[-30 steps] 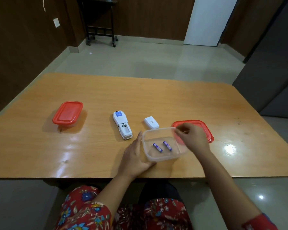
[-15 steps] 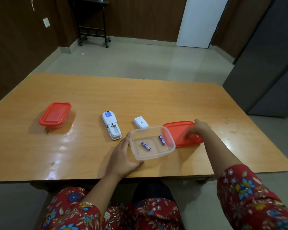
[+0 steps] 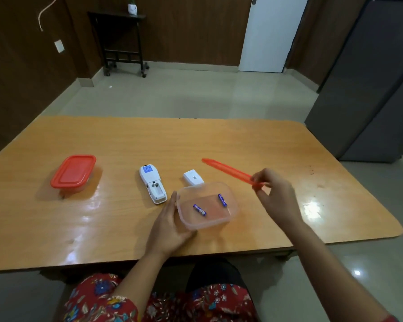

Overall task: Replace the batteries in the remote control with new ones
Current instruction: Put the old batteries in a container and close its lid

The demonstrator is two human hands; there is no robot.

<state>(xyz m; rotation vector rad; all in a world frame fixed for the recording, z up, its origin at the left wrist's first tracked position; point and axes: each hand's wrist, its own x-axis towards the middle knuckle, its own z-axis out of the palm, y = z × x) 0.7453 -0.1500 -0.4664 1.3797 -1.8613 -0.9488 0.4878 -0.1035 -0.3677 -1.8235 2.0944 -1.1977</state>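
Observation:
The white remote [image 3: 152, 184] lies face down on the table with its battery bay open and empty; its white cover [image 3: 193, 177] rests to the right. A clear plastic box [image 3: 233, 211] near the front edge holds two blue batteries [image 3: 199, 210] [image 3: 222, 199]. My left hand [image 3: 167, 226] grips the box's left wall. My right hand [image 3: 275, 196] pinches a red lid [image 3: 228, 171] by one edge and holds it tilted in the air, above and to the right of the box.
A second clear box with a red lid [image 3: 73, 171] stands shut at the left of the wooden table [image 3: 242, 140]. Behind the table is tiled floor, a dark wheeled stand [image 3: 123, 43] and a white door [image 3: 272, 31].
My right hand took the red lid off the table beside the box and lifted it, tilted, into the air. My left hand stayed on the box.

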